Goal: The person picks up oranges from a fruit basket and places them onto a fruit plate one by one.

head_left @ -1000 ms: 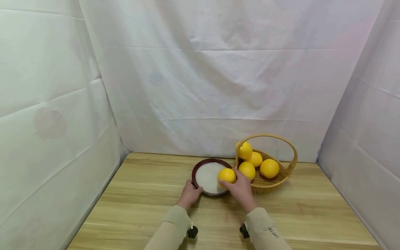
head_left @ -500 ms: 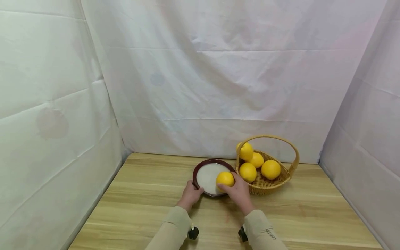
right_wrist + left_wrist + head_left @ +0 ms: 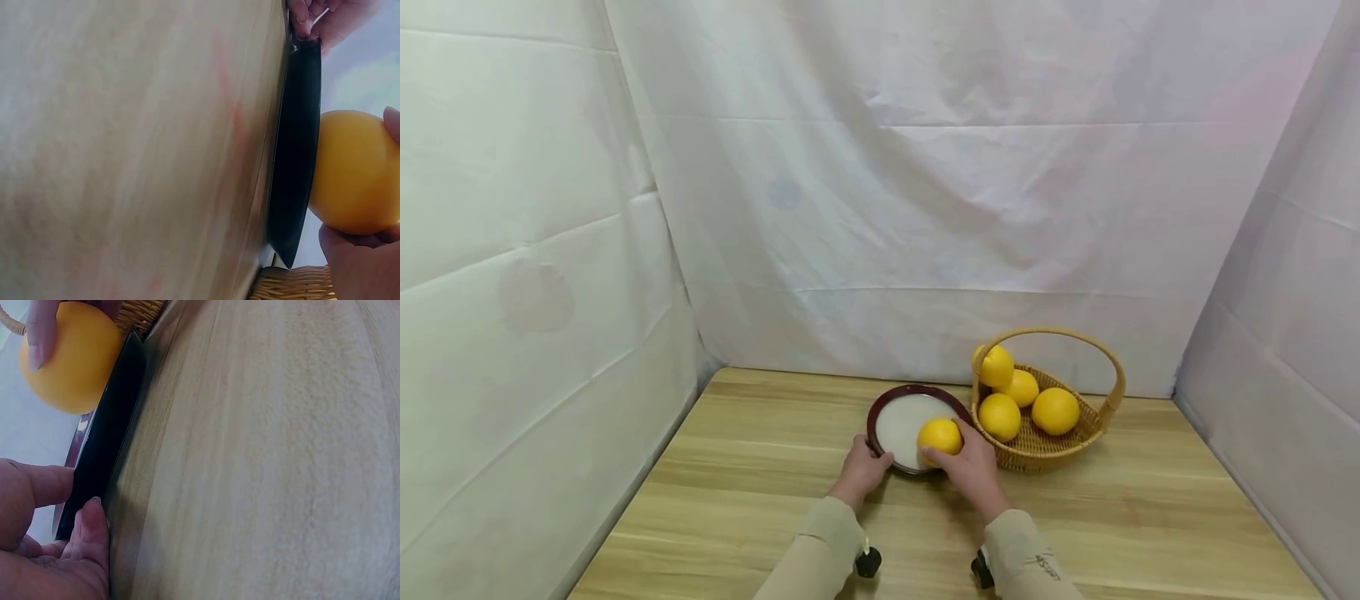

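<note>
My right hand grips an orange between thumb and fingers, over the right front part of a round plate. The plate has a white middle and a dark red-brown rim; its outer side looks black in the right wrist view. At the plate's left front edge, my left hand pinches the rim, thumb on top and fingers beneath, as the left wrist view shows. In that view the held orange sits low at the plate's far side, its bottom hidden behind the rim.
Right beside the plate stands a wicker basket with a tall arched handle. Several oranges lie in it, one raised at its back left. White cloth walls off the wooden table behind and at both sides.
My right hand has brought the orange slightly left and lower, from the plate's right side toward its front. The left hand keeps its hold on the rim. The whole view has shifted a little.
</note>
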The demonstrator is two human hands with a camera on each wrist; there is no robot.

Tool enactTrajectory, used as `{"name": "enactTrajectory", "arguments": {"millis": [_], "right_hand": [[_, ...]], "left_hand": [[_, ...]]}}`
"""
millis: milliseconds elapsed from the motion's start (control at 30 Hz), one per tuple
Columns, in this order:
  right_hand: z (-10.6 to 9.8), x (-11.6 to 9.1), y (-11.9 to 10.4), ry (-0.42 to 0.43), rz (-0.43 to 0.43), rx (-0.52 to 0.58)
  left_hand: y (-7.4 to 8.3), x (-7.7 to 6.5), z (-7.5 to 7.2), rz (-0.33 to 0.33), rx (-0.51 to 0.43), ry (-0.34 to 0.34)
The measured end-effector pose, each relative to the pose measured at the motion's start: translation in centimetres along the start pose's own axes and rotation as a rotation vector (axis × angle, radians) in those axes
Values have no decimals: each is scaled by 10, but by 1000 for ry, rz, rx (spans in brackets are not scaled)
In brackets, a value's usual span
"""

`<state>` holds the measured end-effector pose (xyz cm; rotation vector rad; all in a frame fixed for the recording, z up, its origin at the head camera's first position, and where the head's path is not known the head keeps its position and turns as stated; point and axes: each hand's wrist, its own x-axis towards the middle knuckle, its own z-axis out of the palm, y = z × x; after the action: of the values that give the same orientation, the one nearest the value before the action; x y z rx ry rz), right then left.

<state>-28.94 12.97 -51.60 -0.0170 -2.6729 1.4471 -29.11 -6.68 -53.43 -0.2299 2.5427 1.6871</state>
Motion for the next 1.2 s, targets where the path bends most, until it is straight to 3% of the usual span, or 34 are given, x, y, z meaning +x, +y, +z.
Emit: {"name": "enactTrajectory", "arguments": {"millis": [833,1200], "right_hand": [[-8,-3,4,-48,17,29],[-13,-4,-2,-26,-5,24]], "left_hand": [[1,-1,0,10,3,13],[0,0,0,5,-2,7]]}}
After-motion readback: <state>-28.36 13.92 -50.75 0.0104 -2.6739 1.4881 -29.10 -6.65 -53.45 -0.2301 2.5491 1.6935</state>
